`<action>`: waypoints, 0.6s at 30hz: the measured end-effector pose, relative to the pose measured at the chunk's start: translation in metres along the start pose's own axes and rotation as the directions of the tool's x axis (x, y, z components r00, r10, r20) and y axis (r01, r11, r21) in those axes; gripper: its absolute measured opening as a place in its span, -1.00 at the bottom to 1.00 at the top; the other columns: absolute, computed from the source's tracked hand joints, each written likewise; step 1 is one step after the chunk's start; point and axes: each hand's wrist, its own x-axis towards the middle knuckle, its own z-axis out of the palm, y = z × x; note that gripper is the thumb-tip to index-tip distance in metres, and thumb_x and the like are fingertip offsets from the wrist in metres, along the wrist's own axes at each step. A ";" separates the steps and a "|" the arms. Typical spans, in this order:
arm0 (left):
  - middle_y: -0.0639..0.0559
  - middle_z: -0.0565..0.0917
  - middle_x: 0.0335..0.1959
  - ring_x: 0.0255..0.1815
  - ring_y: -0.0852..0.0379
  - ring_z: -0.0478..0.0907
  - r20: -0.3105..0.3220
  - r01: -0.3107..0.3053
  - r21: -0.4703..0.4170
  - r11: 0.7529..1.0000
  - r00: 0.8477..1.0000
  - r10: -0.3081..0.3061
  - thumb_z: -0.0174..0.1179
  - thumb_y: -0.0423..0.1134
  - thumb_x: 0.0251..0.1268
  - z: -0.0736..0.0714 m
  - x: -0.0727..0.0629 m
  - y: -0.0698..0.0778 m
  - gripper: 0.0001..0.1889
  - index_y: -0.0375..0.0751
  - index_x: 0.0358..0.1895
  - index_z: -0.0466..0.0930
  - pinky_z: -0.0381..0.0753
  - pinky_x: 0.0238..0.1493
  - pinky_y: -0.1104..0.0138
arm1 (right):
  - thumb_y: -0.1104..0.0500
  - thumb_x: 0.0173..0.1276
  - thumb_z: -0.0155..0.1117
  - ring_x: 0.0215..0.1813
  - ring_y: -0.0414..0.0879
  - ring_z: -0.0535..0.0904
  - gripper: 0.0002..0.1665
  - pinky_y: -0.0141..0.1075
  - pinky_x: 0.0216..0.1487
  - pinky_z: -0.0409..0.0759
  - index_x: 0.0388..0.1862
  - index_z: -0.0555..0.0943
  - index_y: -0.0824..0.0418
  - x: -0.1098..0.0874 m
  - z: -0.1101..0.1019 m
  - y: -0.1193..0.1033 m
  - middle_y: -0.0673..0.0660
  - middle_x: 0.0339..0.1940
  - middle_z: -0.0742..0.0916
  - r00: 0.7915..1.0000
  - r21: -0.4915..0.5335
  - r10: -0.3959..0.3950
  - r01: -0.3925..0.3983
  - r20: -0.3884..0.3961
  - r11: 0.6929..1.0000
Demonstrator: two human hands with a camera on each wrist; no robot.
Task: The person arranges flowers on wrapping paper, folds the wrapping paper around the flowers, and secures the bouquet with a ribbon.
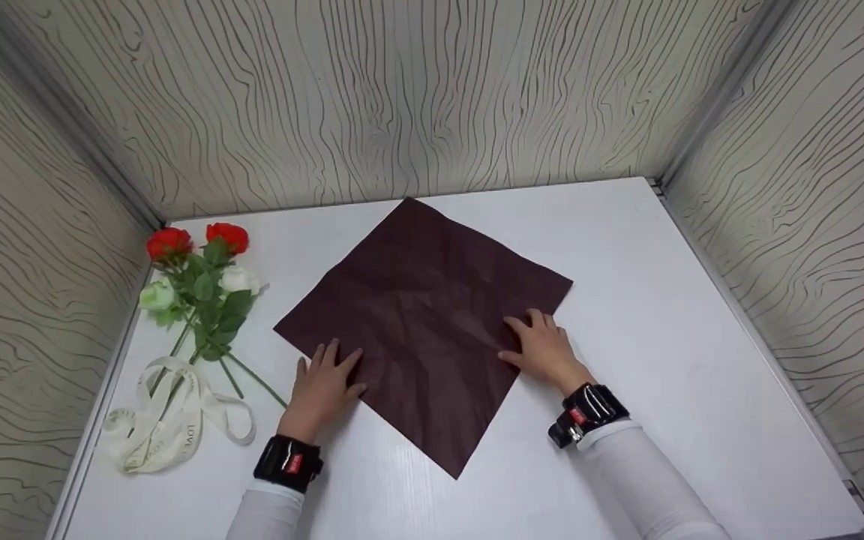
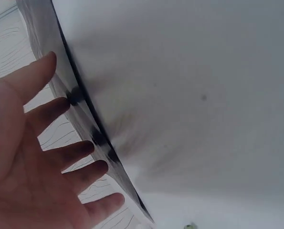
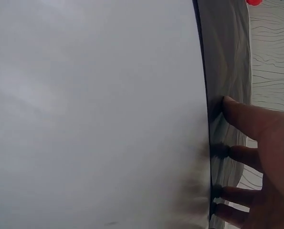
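A dark maroon sheet of wrapping paper [image 1: 417, 300] lies flat on the white table, turned like a diamond with one corner toward the person. Light creases run across its middle. My left hand [image 1: 323, 390] rests at its lower left edge, fingers spread and fingertips on the paper. On the lower right edge, my right hand [image 1: 544, 349] touches the sheet with fingers apart and slightly bent. Both wrist views show the fingertips right at the paper's edge, with nothing gripped in the left hand [image 2: 36, 157] or the right hand [image 3: 270, 157].
Left of the paper lie artificial roses: two red roses [image 1: 227, 238], a white rose [image 1: 239, 280] and a pale green one [image 1: 157, 295], with green leaves and stems. A cream ribbon [image 1: 169, 427] with printed letters is heaped below them. Wood-patterned panels [image 1: 402, 97] enclose the table [image 1: 702, 360].
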 end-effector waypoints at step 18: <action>-0.41 0.25 0.41 0.43 -0.43 0.12 0.037 0.038 -0.017 0.999 0.999 -0.037 0.33 0.00 0.25 -0.004 -0.002 -0.009 -0.36 -0.11 0.37 0.44 -0.02 0.28 -0.39 | -0.13 0.33 0.33 0.44 0.41 0.09 -0.21 0.27 0.33 0.10 0.44 0.38 0.14 0.006 -0.007 0.033 0.47 0.44 0.23 1.000 0.118 0.005 -0.004 -0.008 0.993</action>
